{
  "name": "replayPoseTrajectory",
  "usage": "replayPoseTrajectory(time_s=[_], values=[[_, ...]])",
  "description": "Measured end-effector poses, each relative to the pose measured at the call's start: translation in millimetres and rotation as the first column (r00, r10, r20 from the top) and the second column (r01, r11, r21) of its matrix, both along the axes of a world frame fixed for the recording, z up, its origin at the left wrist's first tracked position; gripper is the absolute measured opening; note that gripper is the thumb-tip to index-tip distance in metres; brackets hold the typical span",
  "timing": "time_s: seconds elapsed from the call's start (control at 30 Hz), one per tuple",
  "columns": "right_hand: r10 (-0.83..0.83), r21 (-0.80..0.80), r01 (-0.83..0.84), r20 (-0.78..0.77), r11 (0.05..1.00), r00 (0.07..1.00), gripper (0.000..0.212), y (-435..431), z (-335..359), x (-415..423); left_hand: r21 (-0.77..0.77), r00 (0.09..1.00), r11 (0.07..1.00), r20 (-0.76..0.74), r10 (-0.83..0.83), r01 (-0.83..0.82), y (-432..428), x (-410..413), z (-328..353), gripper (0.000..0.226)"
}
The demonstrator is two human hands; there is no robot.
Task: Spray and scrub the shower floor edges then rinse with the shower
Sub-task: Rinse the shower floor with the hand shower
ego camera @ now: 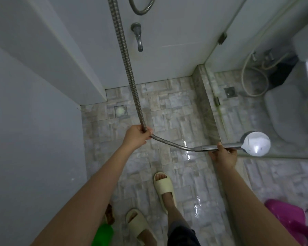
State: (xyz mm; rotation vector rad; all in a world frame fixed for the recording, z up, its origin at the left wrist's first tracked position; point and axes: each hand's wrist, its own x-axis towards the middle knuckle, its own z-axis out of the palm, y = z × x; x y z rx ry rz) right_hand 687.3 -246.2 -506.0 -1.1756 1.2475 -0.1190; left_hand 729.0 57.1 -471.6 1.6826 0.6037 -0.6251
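Floor: wet shower floor (pixel 167 107) beneath both hands.
Left hand (pixel 136 137): clamped round the shower hose (pixel 130 73).
Right hand (pixel 224 156): gripping the shower head (pixel 256 143) handle.
Tip: sweep spray low along the edges, hose slack.

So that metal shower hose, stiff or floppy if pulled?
Probably floppy: the hose hangs slack and bends sharply at the left hand. Likely springy, curving smoothly toward the shower head in the right hand. Ribbed metal should grip fine.
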Motion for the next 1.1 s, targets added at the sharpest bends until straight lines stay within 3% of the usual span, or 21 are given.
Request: replayPoseTrajectory(time_s=[0.3,0.47,0.57,0.67,1.1], values=[[-0.172,0.029,0.174,-0.049,0.984,0.984,0.028,-15,8,-87,-0.004,0.988,0.989,0.037,-0.148,0.148,-18,-54,22,0.013],[-0.15,0.215,0.163,-0.074,0.963,0.986,0.015,-28,13,-131,-0.013,0.992,0.992,0.027,-0.125,0.126,-13,-75,29,0.002],[-0.068,0.316,0.099,-0.107,0.944,0.992,0.007,-31,12,-149,-0.024,0.998,0.998,0.01,-0.063,0.063,-1,-83,27,0.005],[0.08,0.39,-0.043,-0.079,0.92,0.994,0.014,-27,13,-155,-0.02,0.999,0.999,0.015,-0.048,0.048,12,-88,22,0.009],[0.396,0.515,-0.304,-0.076,0.802,0.915,0.01,9,18,-100,0.052,0.999,0.998,0.002,0.035,-0.035,65,-101,34,0.01]])
